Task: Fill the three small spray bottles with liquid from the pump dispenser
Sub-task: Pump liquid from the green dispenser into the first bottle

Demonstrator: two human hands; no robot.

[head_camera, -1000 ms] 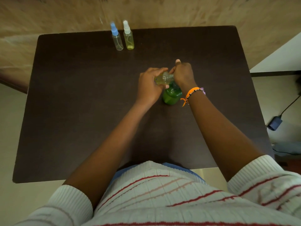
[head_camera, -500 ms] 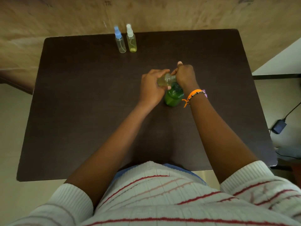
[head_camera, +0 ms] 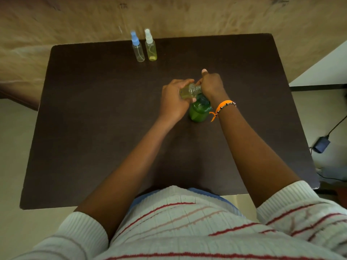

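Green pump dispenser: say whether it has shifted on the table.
No. The green pump dispenser keeps its place relative to the two spray bottles at the table's far edge; only the camera shifted.

Home room, dark table (head_camera: 93,147), charger cable (head_camera: 336,126)

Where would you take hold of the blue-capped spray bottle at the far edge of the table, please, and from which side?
Grip the blue-capped spray bottle around its clear round body, below the cap, coming from its left. It stands upright, and the white-capped bottle stands close on its right, leaving little finger room there. Its left and near sides look open on the table, so a sideways wrap probably suits best.
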